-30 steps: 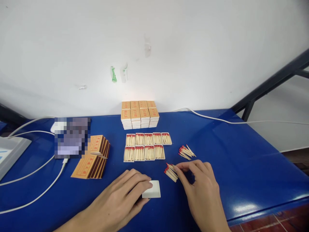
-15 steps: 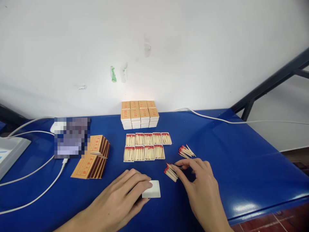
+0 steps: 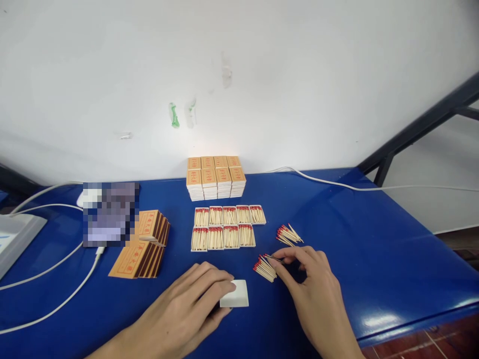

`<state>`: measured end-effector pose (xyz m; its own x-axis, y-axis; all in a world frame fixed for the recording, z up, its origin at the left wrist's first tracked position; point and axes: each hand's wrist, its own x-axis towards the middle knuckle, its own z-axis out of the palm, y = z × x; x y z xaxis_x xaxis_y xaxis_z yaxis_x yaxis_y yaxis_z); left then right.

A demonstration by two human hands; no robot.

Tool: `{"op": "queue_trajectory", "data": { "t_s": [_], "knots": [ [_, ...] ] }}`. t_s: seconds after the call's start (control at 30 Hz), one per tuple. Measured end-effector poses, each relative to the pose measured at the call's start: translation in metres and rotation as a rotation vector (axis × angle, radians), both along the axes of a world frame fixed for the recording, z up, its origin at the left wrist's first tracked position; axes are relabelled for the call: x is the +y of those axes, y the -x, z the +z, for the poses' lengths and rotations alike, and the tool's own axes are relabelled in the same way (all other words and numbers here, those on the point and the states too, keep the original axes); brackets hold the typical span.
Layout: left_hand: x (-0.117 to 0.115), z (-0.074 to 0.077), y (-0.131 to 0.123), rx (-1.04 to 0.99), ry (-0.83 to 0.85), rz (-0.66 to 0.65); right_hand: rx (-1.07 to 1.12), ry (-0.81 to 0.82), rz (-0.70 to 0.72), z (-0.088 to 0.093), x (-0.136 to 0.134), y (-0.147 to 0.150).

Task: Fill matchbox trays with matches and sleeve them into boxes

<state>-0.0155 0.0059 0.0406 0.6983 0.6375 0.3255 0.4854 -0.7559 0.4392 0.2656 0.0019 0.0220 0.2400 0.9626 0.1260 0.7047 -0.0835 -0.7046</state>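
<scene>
My left hand [image 3: 202, 296] grips a small white matchbox tray [image 3: 239, 293] between thumb and fingers, its inside bare where it shows. To its right, my right hand [image 3: 307, 281] has thumb and index finger pinched at the edge of a loose pile of red-headed matches [image 3: 265, 269]. A thin dark strip [image 3: 277, 259] shows between those fingertips; what it is I cannot make out. Just beyond this hand lies a second small pile of matches [image 3: 289, 234]. Two rows of matchbox trays filled with matches [image 3: 231, 237] stand behind, heads pointing away from me.
Closed matchboxes [image 3: 216, 177] are stacked against the white wall. Flat orange matchbox sleeves [image 3: 130, 258] lie fanned at left, beside a blurred-out object [image 3: 112, 214] with a white cable [image 3: 80, 299]. Another cable [image 3: 337, 184] crosses the blue table's [image 3: 392, 249] back right.
My right hand has shifted very slightly, and the dark strip between its fingers shows more clearly. My left hand and the tray stay in place.
</scene>
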Motion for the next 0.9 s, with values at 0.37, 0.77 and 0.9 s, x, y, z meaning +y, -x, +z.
{"op": "queue_trajectory", "data": {
  "t_s": [0.37, 0.77, 0.9],
  "knots": [
    [0.0, 0.001, 0.001, 0.006, 0.017, -0.009, 0.005, 0.011, -0.032, 0.002, 0.005, -0.001],
    [0.0, 0.002, 0.001, 0.016, 0.003, -0.016, -0.01, 0.003, 0.0, 0.008, 0.001, -0.009],
    [-0.001, 0.001, 0.0, 0.007, -0.005, -0.014, -0.158, -0.143, -0.084, 0.006, 0.007, -0.018]
  ]
}}
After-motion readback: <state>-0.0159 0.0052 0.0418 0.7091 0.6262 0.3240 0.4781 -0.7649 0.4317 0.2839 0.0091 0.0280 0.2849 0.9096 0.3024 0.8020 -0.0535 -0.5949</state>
